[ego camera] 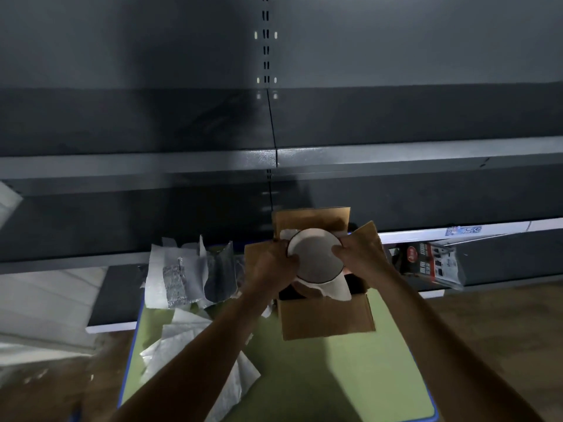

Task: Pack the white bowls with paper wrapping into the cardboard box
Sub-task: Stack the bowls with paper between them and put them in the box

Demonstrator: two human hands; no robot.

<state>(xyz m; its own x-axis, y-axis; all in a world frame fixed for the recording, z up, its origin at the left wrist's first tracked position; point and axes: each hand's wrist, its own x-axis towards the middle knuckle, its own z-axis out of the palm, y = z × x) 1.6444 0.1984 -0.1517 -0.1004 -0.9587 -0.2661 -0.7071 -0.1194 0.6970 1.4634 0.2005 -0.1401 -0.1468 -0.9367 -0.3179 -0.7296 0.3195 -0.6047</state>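
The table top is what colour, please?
Light green table top with a blue edge; head view.

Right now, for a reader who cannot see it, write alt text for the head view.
A person's left grip and right grip hold a white bowl by its edges over an open box, with paper draped beneath it. The box stands on a green table, loose sheets lying to its left and dark shelves behind.

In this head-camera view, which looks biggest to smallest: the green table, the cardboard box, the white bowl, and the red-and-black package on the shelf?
1. green table
2. cardboard box
3. white bowl and red-and-black package: these look about alike, so I leave them unranked.
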